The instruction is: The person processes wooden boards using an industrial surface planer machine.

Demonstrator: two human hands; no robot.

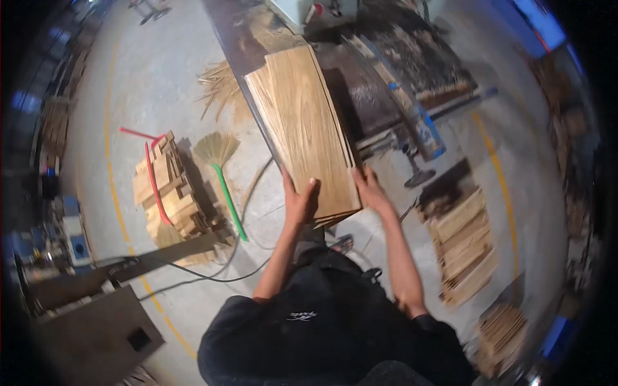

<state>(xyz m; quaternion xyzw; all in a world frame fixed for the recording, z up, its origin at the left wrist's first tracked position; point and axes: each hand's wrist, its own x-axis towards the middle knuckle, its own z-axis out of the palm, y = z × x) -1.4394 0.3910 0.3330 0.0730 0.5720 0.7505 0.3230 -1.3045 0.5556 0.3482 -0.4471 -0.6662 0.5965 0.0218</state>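
A stack of flat wooden boards lies lengthwise in front of me, its far end over the dark machine table and its near end close to my body. The boards are slightly fanned, with one edge showing past the top board on the left. My left hand grips the near left side, thumb on the top face and fingers partly hidden along the edge. On the opposite side, my right hand is closed against the near right edge of the boards. Its fingertips are partly out of sight.
A blue-and-metal guide rail runs along the machine on the right. Thin wood offcuts lie left of the table. On the floor are a green-handled broom, a left wood pile, right-hand boards and a cable.
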